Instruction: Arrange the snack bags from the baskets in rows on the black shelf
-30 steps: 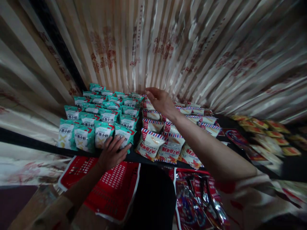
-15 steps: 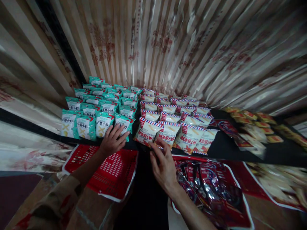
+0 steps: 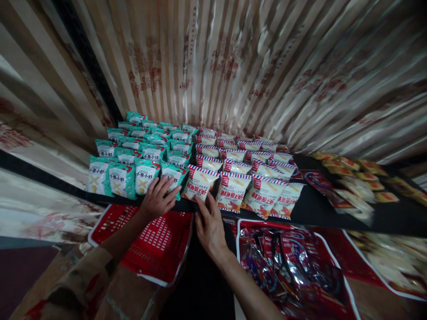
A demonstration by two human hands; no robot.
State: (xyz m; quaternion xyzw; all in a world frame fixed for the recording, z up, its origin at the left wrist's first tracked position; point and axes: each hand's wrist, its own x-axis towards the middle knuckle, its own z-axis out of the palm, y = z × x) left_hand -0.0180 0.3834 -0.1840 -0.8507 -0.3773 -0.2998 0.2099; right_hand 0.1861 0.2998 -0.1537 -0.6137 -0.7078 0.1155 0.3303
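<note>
My left hand [image 3: 159,198] lies with fingers spread against the front of the rightmost teal snack bag [image 3: 173,173] in the front row. My right hand [image 3: 211,227] is open, its fingertips at the lower edge of the leftmost white-and-red snack bag [image 3: 199,181]. That bag stands upright beside the teal one, with a striped top edge. To its right stands another white-and-red snack bag [image 3: 234,190], apart from my fingers. Behind both hands, teal bags and white-and-red bags stand in several rows on a black shelf [image 3: 316,209].
Below the shelf on the left hangs a red basket [image 3: 160,235]. Another red basket [image 3: 325,240] on the right holds dark red shiny packets [image 3: 293,258]. Yellow packets [image 3: 367,175] lie farther right on the shelf. A pleated curtain [image 3: 213,58] closes off the back.
My right hand has moved left, from between two front white-and-red bags to the leftmost one. That bag now sits slightly left, with a gap to its neighbour. My left hand stays on the teal bag.
</note>
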